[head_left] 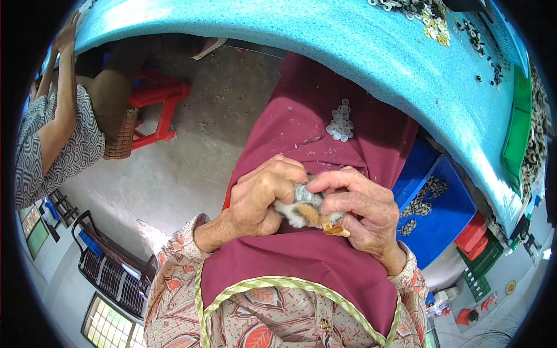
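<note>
Over a maroon apron (301, 261) on my lap, my left hand (261, 197) and my right hand (360, 211) are closed together on a small furry object (303, 211), white, grey and orange. A tan tab (335, 230) sticks out beneath my right fingers. Most of the furry object is hidden by my fingers. A small heap of pale rings (340, 123) lies on the apron farther out, apart from both hands.
A turquoise table (360, 46) curves overhead, with many small rings (426, 17) at its far right. Blue bins (441, 209) holding rings, red and green crates (478, 246) stand on the right. Another person (58, 133) sits at the left by a red stool (159, 98).
</note>
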The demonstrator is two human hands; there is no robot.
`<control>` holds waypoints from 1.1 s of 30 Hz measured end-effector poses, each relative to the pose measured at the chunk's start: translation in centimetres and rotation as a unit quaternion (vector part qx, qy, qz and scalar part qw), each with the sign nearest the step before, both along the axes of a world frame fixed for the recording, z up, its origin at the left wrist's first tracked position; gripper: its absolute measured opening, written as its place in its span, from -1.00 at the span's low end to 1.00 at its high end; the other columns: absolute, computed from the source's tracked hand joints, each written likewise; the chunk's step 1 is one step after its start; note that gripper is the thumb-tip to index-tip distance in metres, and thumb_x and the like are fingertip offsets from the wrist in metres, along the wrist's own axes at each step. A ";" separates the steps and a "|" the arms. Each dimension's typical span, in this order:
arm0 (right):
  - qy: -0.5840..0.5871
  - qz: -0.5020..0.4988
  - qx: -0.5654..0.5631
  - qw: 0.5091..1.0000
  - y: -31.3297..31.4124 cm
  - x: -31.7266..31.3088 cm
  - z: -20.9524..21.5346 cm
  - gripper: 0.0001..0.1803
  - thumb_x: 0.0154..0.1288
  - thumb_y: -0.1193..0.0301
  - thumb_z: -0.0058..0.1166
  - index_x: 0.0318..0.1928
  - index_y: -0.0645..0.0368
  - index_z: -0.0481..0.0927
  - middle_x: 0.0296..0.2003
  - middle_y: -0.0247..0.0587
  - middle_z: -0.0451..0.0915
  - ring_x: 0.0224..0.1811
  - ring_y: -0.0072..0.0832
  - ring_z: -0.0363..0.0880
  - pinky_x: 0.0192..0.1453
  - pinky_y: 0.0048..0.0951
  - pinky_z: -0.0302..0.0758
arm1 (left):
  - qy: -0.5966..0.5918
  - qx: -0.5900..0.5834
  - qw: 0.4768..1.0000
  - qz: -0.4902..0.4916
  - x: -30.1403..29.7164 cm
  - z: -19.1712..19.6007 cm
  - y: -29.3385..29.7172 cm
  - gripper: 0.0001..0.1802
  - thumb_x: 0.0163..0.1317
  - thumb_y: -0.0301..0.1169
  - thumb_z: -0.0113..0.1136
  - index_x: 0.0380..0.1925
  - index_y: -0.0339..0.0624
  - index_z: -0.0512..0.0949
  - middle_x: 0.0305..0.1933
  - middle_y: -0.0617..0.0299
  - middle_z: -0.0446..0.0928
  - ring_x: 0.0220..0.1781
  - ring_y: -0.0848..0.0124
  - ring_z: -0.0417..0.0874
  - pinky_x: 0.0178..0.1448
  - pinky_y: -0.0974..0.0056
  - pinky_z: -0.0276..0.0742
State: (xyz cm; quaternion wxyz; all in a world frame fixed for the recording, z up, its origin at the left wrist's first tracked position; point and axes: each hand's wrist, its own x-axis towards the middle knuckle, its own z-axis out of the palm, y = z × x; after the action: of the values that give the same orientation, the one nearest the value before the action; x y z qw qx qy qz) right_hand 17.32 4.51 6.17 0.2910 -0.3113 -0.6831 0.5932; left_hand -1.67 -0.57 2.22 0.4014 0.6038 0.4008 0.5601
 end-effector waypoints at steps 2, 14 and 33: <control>-0.012 0.016 -0.049 0.999 -0.5 0.1 0.0 -0.73 -0.15 0.73 0.11 -0.34 0.23 0.56 -0.16 -0.13 0.61 -0.19 -0.21 0.62 -0.14 -0.31 0.55 | 0.071 0.054 0.996 0.002 -0.6 0.6 0.1 -0.78 -0.20 -0.77 0.05 -0.49 -0.31 0.39 -0.38 -0.05 0.52 -0.38 0.17 0.62 -0.29 0.13 0.61; -0.011 0.102 -0.260 0.960 -0.9 0.8 -0.7 -0.60 0.02 0.54 0.33 -0.11 0.31 0.51 -0.15 -0.13 0.61 -0.12 -0.46 0.64 0.02 -0.45 0.61 | 0.214 0.143 0.963 -0.080 -1.7 1.4 -0.8 -0.70 -0.44 -0.46 0.21 -0.57 -0.25 0.41 -0.47 0.10 0.43 -0.40 0.20 0.56 -0.41 0.19 0.55; -0.027 0.005 -0.116 0.993 -1.0 0.6 -2.2 -0.61 -0.11 0.83 -0.04 -0.23 0.26 0.57 -0.23 -0.17 0.57 -0.25 -0.42 0.60 -0.23 -0.47 0.52 | 0.230 -0.135 0.963 0.022 0.3 0.1 -1.0 -0.72 -0.16 -0.66 0.26 -0.33 -0.27 0.60 -0.46 0.19 0.48 -0.47 0.35 0.52 -0.40 0.30 0.47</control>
State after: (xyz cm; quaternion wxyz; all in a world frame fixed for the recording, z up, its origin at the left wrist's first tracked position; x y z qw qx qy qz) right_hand 17.90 3.53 3.97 0.2317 -0.3554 -0.6183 0.6616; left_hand -1.41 -1.62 2.33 0.3637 0.6476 0.5676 0.3551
